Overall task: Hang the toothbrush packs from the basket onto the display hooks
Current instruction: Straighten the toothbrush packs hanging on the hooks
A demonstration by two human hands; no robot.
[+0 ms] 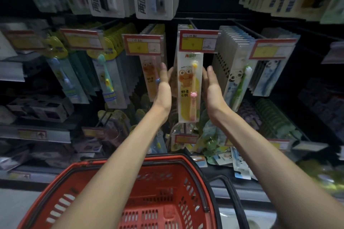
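Both hands are raised to the display, one on each side of a frog pack (189, 87) that hangs upright at the front of its row, just under a red-and-yellow price tag (198, 40). The pack holds a yellow brush with a pink figure on the handle, and the hook itself is hidden behind the tag.

The left hand (163, 83) stands edge-on at the pack's left side, fingers straight and together, the tips reaching behind the pack's edge. The right hand (212, 87) mirrors it at the right side, fingers straight too, close against the pack's edge. Neither hand curls round anything, and whether the palms actually press the pack cannot be told.

Just left hangs another row of frog packs (152, 78), and just right a row of panda packs (236, 83) with a green brush in front. More packs hang in the row above and the rows below, the lower ones dim and blurred.

Beneath the forearms sits the red basket (87, 164), its slotted walls showing, with a black handle (229, 188) folded down at its right side.
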